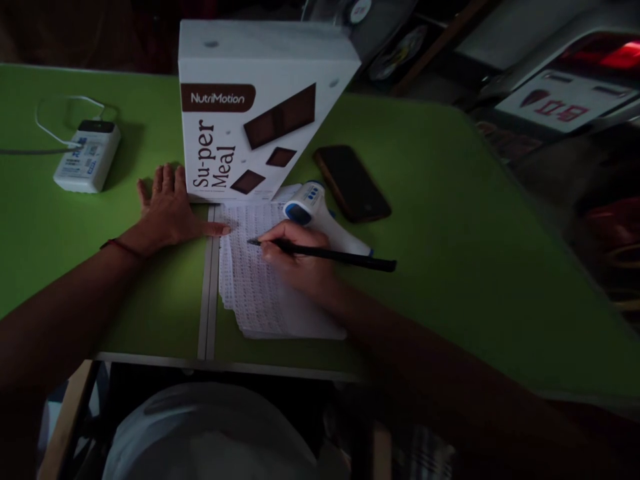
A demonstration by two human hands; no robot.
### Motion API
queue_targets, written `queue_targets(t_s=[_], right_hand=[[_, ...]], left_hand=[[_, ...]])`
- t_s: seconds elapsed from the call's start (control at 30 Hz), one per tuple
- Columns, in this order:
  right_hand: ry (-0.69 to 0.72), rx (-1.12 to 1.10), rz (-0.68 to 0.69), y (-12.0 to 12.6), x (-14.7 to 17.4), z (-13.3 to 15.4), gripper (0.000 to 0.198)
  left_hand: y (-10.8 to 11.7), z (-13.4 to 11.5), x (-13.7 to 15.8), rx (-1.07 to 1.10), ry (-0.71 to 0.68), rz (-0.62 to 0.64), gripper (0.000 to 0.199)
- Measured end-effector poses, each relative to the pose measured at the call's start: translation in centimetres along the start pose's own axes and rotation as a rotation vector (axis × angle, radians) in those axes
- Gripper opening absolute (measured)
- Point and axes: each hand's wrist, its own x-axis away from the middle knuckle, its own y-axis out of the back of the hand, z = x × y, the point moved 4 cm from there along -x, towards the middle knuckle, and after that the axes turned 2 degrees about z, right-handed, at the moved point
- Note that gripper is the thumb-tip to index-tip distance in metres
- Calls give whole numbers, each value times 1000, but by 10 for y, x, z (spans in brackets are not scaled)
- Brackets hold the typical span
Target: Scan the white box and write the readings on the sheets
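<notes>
In my right hand is a black pen, its tip over a stack of handwritten paper sheets. Rows of small writing cover the left and middle of the top sheet; my hand hides part of its right side. My left hand lies flat on the table with fingers spread, its thumb touching the sheets' left edge. A white NutriMotion box stands upright just behind the paper. Beside my right hand lies a white and blue infrared thermometer, partly covered by that hand.
The green folding table has a metal seam left of the paper. A dark phone lies right of the box. At the left is a white power bank with cables. A vehicle's rear with a red light stands beyond the table.
</notes>
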Motion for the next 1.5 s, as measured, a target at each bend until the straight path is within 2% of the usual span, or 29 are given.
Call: queue_targets(t_s=[0.2, 0.33, 0.6, 0.8, 1.5], right_hand=[[39, -18, 27, 1, 1, 0, 7], [51, -14, -2, 2, 0, 0, 9], [14, 13, 44, 3, -2, -1, 8], [63, -15, 3, 2, -3, -1, 6], [23, 29, -28, 3, -3, 0, 6]], left_hand=[[0, 0, 0, -14, -2, -10, 156], [0, -1, -1, -16, 6, 1, 157], [0, 0, -1, -6, -2, -11, 159], [0, 0, -1, -47, 27, 12, 156], [2, -1, 1, -47, 43, 31, 158]])
